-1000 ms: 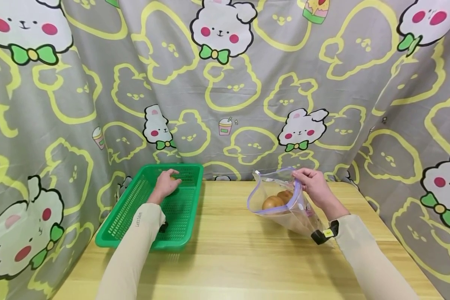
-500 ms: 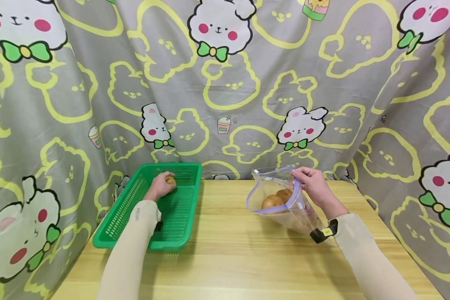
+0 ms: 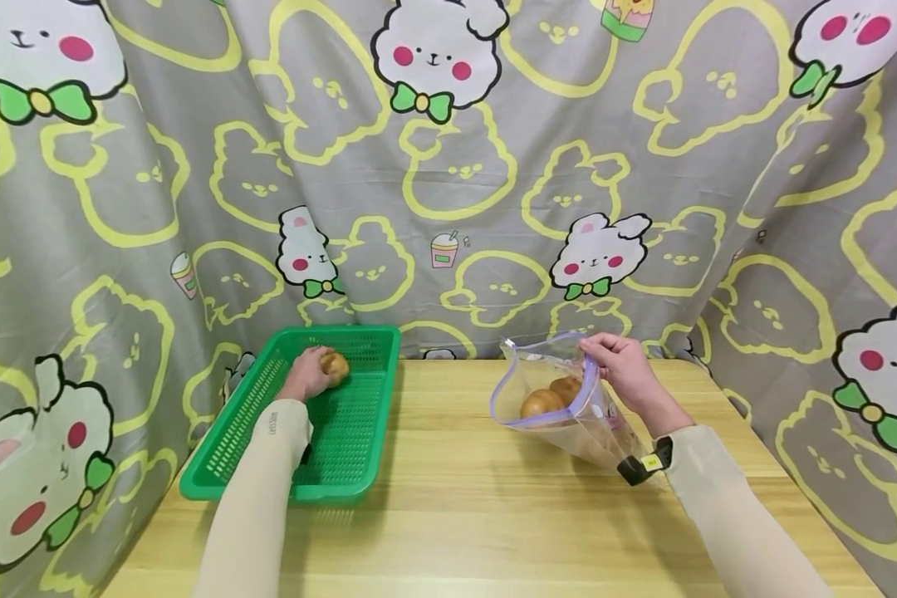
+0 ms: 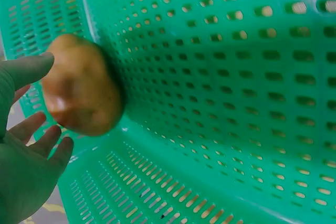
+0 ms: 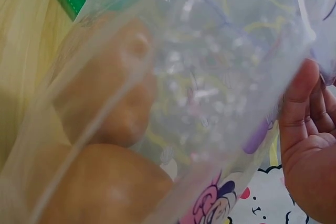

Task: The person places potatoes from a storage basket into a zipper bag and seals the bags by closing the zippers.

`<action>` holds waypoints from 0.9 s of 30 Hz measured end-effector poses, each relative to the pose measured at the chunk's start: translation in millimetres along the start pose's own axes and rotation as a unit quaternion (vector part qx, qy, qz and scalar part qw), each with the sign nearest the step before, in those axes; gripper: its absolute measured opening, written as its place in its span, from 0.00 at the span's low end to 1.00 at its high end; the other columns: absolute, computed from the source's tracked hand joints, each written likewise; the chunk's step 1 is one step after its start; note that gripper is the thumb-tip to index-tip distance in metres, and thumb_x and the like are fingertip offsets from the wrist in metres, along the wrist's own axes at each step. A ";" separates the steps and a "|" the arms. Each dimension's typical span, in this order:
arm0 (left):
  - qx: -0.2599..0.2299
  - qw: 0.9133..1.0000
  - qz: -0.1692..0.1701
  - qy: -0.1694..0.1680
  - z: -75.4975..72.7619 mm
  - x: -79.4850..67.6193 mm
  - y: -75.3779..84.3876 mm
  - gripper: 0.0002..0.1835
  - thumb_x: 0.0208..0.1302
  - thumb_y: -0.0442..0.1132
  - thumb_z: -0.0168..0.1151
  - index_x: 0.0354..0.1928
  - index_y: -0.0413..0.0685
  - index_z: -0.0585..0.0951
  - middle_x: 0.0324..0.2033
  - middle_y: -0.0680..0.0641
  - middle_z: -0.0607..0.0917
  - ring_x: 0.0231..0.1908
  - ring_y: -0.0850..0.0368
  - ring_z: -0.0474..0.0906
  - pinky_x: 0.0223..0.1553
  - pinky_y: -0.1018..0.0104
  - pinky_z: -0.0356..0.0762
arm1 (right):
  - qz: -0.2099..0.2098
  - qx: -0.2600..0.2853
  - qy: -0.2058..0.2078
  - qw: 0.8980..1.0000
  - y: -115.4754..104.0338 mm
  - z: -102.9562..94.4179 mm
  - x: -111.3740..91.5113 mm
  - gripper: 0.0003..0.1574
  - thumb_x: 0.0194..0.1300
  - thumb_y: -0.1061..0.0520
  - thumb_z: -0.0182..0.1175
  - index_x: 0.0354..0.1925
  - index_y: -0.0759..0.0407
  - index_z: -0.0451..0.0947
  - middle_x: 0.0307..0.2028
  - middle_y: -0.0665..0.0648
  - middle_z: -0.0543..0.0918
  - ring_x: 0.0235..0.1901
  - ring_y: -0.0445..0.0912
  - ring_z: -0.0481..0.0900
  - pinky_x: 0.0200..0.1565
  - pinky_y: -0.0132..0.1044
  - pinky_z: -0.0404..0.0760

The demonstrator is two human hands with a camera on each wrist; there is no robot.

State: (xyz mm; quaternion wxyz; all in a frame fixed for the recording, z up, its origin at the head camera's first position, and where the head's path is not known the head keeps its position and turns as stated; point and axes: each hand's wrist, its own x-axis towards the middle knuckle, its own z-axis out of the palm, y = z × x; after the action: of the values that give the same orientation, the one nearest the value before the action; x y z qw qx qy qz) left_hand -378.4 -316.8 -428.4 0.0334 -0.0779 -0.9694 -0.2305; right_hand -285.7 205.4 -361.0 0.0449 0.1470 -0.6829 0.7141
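A lumpy brown potato (image 3: pixel 335 369) lies at the far end of the green basket (image 3: pixel 383 432). Beside it is my left hand (image 3: pixel 306 374); in the left wrist view the thumb tip reaches the potato's edge and the other fingers are spread apart near its side. On the right, my right hand (image 3: pixel 619 365) pinches the rim of a clear zip bag (image 3: pixel 590 440) with a purple seal, its mouth held wide. Two brown potatoes (image 3: pixel 542 404) sit in the bag, seen blurred through the plastic in the right wrist view.
Both basket and bag rest on a light wooden table (image 3: pixel 448 498). A patterned grey curtain (image 3: pixel 448 183) hangs behind and along both sides, close to the basket's left side. A black strap device (image 3: pixel 646 463) is on the right wrist.
My left hand has moved left and slightly down inside the basket, and the potato there has come into view and shifted a little nearer. The right hand and bag stay put.
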 end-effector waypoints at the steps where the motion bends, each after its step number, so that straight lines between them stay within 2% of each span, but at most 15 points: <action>1: 0.008 1.000 -0.001 -0.002 -0.1 0.7 -1.1 0.29 0.60 0.35 0.62 0.62 0.32 0.68 0.62 0.26 0.62 0.59 0.26 0.58 0.58 0.37 0.58 | 0.002 -0.001 0.000 1.000 -0.8 0.4 -0.1 0.13 0.69 0.58 0.55 0.29 0.57 0.82 0.22 0.47 0.76 0.18 0.36 0.70 0.23 0.27 0.72; 5: 0.026 0.999 -0.010 -0.017 -1.3 1.9 -4.2 0.30 0.61 0.37 0.62 0.63 0.32 0.66 0.59 0.26 0.65 0.57 0.26 0.61 0.56 0.38 0.61 | 0.009 -0.003 -0.003 1.000 -1.9 1.0 0.4 0.13 0.70 0.59 0.54 0.30 0.61 0.81 0.22 0.47 0.76 0.18 0.36 0.71 0.24 0.27 0.73; 10: 0.025 0.999 -0.011 -0.037 -1.8 1.2 -3.2 0.28 0.60 0.36 0.63 0.61 0.34 0.69 0.54 0.26 0.69 0.55 0.27 0.63 0.54 0.38 0.63 | 0.009 0.000 -0.005 1.000 -1.2 -0.3 1.3 0.13 0.70 0.58 0.55 0.29 0.58 0.82 0.22 0.47 0.76 0.18 0.36 0.71 0.23 0.26 0.73; 18: -0.010 0.998 0.035 -0.045 9.1 -0.6 -8.8 0.26 0.54 0.32 0.65 0.55 0.33 0.70 0.46 0.27 0.73 0.47 0.33 0.69 0.48 0.42 0.68 | 0.006 -0.002 -0.010 1.000 0.8 -1.7 0.7 0.13 0.69 0.58 0.55 0.30 0.58 0.82 0.22 0.47 0.76 0.19 0.36 0.70 0.23 0.26 0.73; 22: -0.015 0.997 0.027 -0.066 7.5 -2.6 -0.7 0.27 0.52 0.32 0.67 0.55 0.35 0.70 0.47 0.29 0.73 0.46 0.35 0.70 0.46 0.43 0.69 | 0.003 0.004 -0.011 1.000 1.1 -2.0 0.3 0.13 0.70 0.58 0.55 0.29 0.55 0.82 0.22 0.47 0.76 0.19 0.36 0.71 0.23 0.26 0.73; 26: -0.013 0.995 0.018 -0.093 10.8 0.8 -1.5 0.33 0.49 0.35 0.71 0.57 0.38 0.70 0.48 0.31 0.72 0.46 0.36 0.70 0.44 0.43 0.70 | 0.003 0.009 -0.009 1.000 2.1 -2.7 -0.4 0.14 0.69 0.58 0.55 0.28 0.54 0.83 0.22 0.47 0.76 0.18 0.35 0.71 0.22 0.26 0.73; 27: -0.011 0.995 0.036 -0.095 13.2 2.8 -5.6 0.34 0.48 0.38 0.73 0.57 0.38 0.70 0.46 0.32 0.73 0.44 0.38 0.71 0.41 0.46 0.72 | 0.003 0.010 -0.008 1.000 2.4 -2.7 -0.6 0.14 0.69 0.58 0.55 0.28 0.54 0.83 0.22 0.47 0.76 0.18 0.35 0.71 0.22 0.26 0.72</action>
State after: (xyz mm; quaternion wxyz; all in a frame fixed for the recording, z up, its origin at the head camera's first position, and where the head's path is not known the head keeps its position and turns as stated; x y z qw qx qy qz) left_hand -382.6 -315.4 -442.4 -0.0514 -0.1347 -0.9620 -0.2317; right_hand -286.1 208.1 -363.5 0.0358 0.1517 -0.6767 0.7196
